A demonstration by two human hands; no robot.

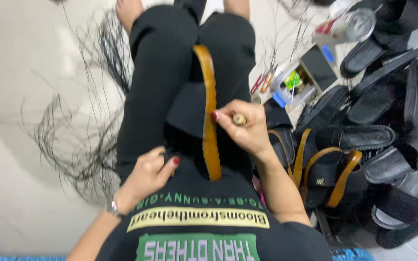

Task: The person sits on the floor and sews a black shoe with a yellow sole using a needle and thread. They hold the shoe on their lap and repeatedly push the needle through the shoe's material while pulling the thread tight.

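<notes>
Fingers (228,117) curled against sandal sole (210,111)

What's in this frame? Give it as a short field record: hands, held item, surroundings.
setting: person seated on a pale floor, seen from above, black trousers
work piece: sandal sole with tan edge, standing on edge between the knees
right hand: against the sole edge, fingers pinching a small round-ended tool
left hand: resting on the left thigh, holding nothing that can be seen
left wrist: metal watch
floor left: loose black threads
floor right: pile of black sandals, scissors, black box
</notes>
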